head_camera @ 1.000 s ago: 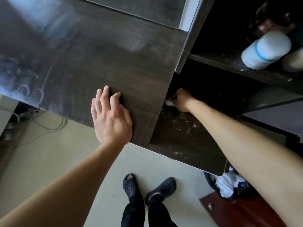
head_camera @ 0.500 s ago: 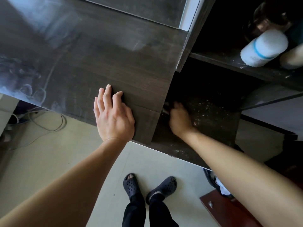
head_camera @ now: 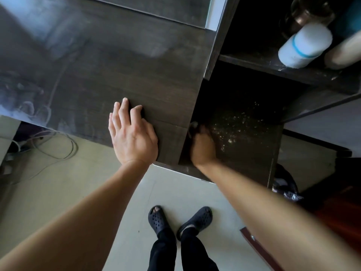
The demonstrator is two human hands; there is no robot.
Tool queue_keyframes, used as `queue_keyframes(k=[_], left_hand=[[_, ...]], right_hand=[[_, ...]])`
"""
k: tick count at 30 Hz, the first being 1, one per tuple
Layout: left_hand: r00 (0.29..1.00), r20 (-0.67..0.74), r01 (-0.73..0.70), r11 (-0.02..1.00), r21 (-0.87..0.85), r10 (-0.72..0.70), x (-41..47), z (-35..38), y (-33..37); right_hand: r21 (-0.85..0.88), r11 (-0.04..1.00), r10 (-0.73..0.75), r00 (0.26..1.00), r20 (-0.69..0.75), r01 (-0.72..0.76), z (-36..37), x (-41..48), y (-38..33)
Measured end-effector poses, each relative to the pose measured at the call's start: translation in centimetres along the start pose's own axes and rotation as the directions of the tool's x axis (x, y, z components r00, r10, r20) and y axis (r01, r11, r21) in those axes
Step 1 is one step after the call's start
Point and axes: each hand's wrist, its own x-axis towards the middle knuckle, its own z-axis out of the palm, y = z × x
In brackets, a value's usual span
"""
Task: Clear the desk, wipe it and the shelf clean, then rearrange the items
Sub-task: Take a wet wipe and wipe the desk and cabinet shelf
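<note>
Far left, a loop of pale cables (head_camera: 58,145) lies on the floor below the counter's front edge. Up on the counter (head_camera: 121,61) itself it's dark wood grain, with cloudy pale smears across the left side and the back-left corner. Moving in, the left hand (head_camera: 133,137) lies palm down right at the counter's front edge, close to the front-right corner. Its fingers are straight and together, holding nothing, just resting flat on the wood. Below it, on the light floor, two dark perforated slippers (head_camera: 159,220) stand side by side, toes toward the counter. Now across the upright panel at the counter's right edge: the right hand (head_camera: 204,148) is down inside the lower shelf (head_camera: 252,165), tight in its front-left corner against that panel, knuckles up, fingers curled under. It's blurred in there, but a small pale wad (head_camera: 194,124) peeks out at the fingertips, and the hand looks to be gripping it against the shelf board. Just right of the hand, pale specks (head_camera: 236,126) are scattered over the middle of that board. Higher up, on the upper shelf board (head_camera: 263,64), a white roll (head_camera: 304,45) with a blue band sits near the front edge. A beige cylinder (head_camera: 343,52) is just beside it on the right, and a dark shiny jar (head_camera: 310,14) sits behind them. Bottom right, past the shelf's side, a dark bag (head_camera: 286,185) with crumpled white stuff sits on the floor.
</note>
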Motion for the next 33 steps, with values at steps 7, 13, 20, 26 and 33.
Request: queue_keyframes(k=[7, 13, 20, 26, 33], left_hand=[[1.0, -0.009, 0.009, 1.0, -0.005, -0.01, 0.1, -0.2, 0.2], [1.0, -0.024, 0.002, 1.0, 0.004, -0.002, 0.1, 0.1, -0.1], [0.999, -0.042, -0.01, 1.0, 0.006, 0.01, 0.1, 0.3, -0.3], [0.999, -0.035, -0.011, 1.0, 0.007, 0.012, 0.1, 0.2, -0.2], [1.0, -0.022, -0.005, 1.0, 0.014, 0.005, 0.1, 0.0, 0.0]], right_hand=[[0.164, 0.909, -0.411, 0.764, 0.498, 0.383, 2.2, -12.5, 2.7], [0.198, 0.96, -0.249, 0.926, 0.284, 0.198, -3.9, -2.9, 4.1], [0.082, 0.977, 0.202, 0.975, -0.095, -0.195, -8.8, 12.1, 7.7], [-0.071, 0.987, -0.151, 0.984, -0.09, 0.145, -3.6, 2.7, 7.5], [0.287, 0.956, -0.185, 0.874, 0.45, 0.055, -5.5, 1.8, 7.6]])
